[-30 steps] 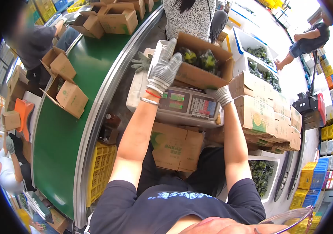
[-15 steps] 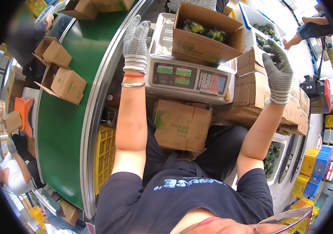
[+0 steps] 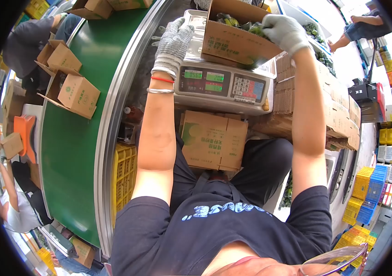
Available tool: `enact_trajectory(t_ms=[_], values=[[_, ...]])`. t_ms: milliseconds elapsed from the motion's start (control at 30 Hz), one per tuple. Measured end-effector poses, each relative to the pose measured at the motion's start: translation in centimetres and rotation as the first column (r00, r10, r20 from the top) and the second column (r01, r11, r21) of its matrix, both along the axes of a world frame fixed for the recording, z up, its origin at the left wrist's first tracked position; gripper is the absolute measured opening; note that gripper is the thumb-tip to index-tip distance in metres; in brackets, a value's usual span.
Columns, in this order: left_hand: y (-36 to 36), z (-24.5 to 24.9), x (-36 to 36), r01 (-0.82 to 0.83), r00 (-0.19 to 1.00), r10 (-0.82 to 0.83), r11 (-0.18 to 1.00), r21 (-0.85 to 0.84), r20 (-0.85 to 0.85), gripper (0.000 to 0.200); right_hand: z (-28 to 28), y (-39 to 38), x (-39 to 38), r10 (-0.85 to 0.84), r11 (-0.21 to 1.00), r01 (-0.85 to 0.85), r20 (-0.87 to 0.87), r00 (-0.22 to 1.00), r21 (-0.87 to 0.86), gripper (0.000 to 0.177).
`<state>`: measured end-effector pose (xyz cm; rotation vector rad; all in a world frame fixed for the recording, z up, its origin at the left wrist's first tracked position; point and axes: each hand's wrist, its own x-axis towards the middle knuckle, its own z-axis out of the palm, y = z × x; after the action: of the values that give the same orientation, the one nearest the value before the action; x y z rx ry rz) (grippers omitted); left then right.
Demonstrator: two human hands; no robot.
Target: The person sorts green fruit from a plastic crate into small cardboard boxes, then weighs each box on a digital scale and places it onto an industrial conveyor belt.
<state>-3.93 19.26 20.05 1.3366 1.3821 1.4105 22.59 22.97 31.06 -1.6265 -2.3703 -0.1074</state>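
An open cardboard box [image 3: 237, 46] with dark, bagged green produce [image 3: 232, 20] inside stands on a digital scale [image 3: 223, 85]. My right hand [image 3: 285, 34], in a grey knit glove, is at the box's right rim over the produce. Its fingers are bent and closed, and what they hold is hidden. My left hand [image 3: 174, 46], gloved the same way, hovers beside the scale's left edge. Its fingers are stretched out and hold nothing.
A green conveyor belt [image 3: 74, 170] with open boxes [image 3: 80, 94] runs along the left. Flattened cartons [image 3: 334, 115] are stacked on the right. Below the scale is another carton [image 3: 212, 140]; a yellow crate [image 3: 124, 175] stands left of my legs. Other people work nearby.
My right hand has moved left from above the carton stack to the box's right rim, and its fingers have closed. My left hand has shifted slightly right.
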Motion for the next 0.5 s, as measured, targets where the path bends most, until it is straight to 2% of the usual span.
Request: enact_trajectory(t_ms=[33,67,100,133,167,200,233,267,300,333,367,400,433,467,500], values=[[0.0,0.0,-0.2,-0.004,1.0,0.004,1.0,0.01,-0.024,0.052,0.2,-1.0,1.0,-0.009,1.0,0.013,-0.148,0.989,0.026,0.015],[0.0,-0.3,-0.5,-0.001,1.0,0.002,1.0,0.024,-0.02,0.051,-0.1,-2.5,2.9,0.042,0.996,-0.007,-0.383,0.923,0.091,0.012],[0.0,-0.6,-0.8,0.0,1.0,0.001,0.999,0.037,-0.017,0.051,-0.5,-4.3,4.9,0.109,0.991,-0.045,-0.565,0.818,0.126,0.015],[0.0,-0.7,-1.1,-0.002,1.0,0.003,0.999,0.051,-0.016,0.05,-2.0,-6.1,7.3,-0.027,0.998,0.056,-0.781,0.624,0.01,0.022],[-0.1,-0.7,-1.4,-0.008,1.0,0.008,0.999,0.037,-0.004,0.049,-2.9,-8.8,7.7,0.019,1.0,-0.016,-0.951,0.31,0.015,0.042],[-0.3,-0.5,-1.4,-0.01,1.0,0.01,1.0,0.022,0.007,0.049,-3.9,-10.6,8.0,0.024,0.95,-0.307,-0.995,-0.099,0.054,0.049],[-0.5,-0.3,-1.4,-0.009,1.0,0.008,1.0,0.007,0.017,0.049,-5.0,-12.4,8.3,-0.091,0.825,-0.527,-0.874,-0.477,0.202,0.057],[-0.9,0.0,-1.2,0.01,1.0,-0.01,1.0,-0.009,0.025,0.048,-6.4,-14.6,8.6,-0.149,0.859,-0.479,-0.808,-0.57,0.179,0.063],[-1.4,0.5,-1.1,0.03,0.999,-0.029,0.999,-0.023,0.03,0.048,-9.4,-15.0,12.3,-0.259,0.763,-0.605,-0.75,-0.608,0.227,0.061],[-1.6,0.7,-1.1,0.051,0.998,-0.049,0.998,-0.036,0.035,0.048,-10.9,-16.6,13.3,-0.237,0.811,-0.558,-0.774,-0.587,0.175,0.058],[-1.4,0.1,-1.1,0.049,0.999,-0.049,0.999,-0.004,0.009,0.046,-11.5,-18.6,14.2,-0.196,0.89,-0.451,-0.837,-0.512,0.067,0.05],[-1.5,-0.1,-1.2,0.059,0.998,-0.059,0.998,-0.002,-0.006,0.045,-11.4,-20.5,14.7,-0.168,0.963,-0.263,-0.891,-0.421,-0.057,0.039],[-1.6,-0.2,-1.3,0.064,0.998,-0.064,0.998,0.004,-0.02,0.044,-11.0,-22.0,15.6,-0.159,0.981,-0.152,-0.951,-0.264,-0.122,0.031],[-1.8,-0.2,-1.4,0.069,0.997,-0.069,0.998,0.008,-0.032,0.044,-10.9,-23.4,17.0,-0.184,0.983,-0.023,-0.982,-0.048,-0.183,0.025],[-2.0,-0.1,-1.3,0.074,0.997,-0.075,0.997,0.012,0.024,0.041,-12.0,-25.0,18.9,-0.267,0.954,0.171,-0.957,0.115,-0.246,0.018]])
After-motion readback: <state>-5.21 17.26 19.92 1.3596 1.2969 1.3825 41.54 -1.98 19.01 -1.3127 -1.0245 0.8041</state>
